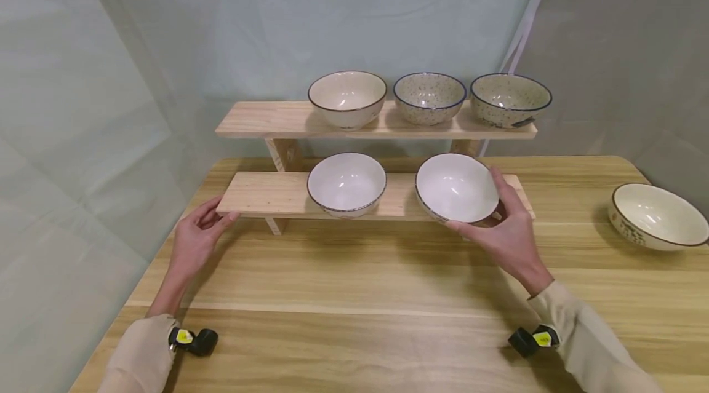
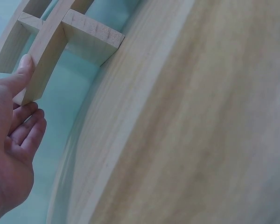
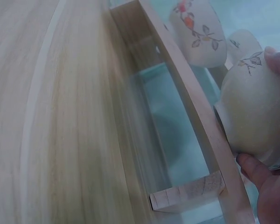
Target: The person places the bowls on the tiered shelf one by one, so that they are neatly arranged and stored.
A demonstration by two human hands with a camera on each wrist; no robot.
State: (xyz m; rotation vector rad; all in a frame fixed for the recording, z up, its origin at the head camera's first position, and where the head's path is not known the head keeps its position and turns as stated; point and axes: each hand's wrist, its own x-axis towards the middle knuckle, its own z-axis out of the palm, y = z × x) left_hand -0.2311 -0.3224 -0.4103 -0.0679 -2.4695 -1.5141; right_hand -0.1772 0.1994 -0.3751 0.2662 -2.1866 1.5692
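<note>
My right hand (image 1: 512, 230) grips a white bowl (image 1: 456, 187) with a dark rim, fingers at its far right side and thumb near its front. The bowl is over the right part of the lower shelf board (image 1: 271, 193); in the right wrist view, the foot of the bowl (image 3: 254, 109) is right at the board's edge. My left hand (image 1: 196, 236) holds the left end of the same board. In the left wrist view its thumb lies against the board's edge (image 2: 46, 58), fingers at the end. Left of the gripped bowl, a second white bowl (image 1: 347, 184) sits on the lower board.
On the upper shelf board (image 1: 266, 117) stand a cream bowl (image 1: 347, 98) and two speckled blue-rimmed bowls, one in the middle (image 1: 429, 98) and one at right (image 1: 509, 101). Another cream bowl (image 1: 659, 218) stands on the wooden table (image 1: 354, 294) at far right. Pale curtains (image 1: 360, 24) hang behind.
</note>
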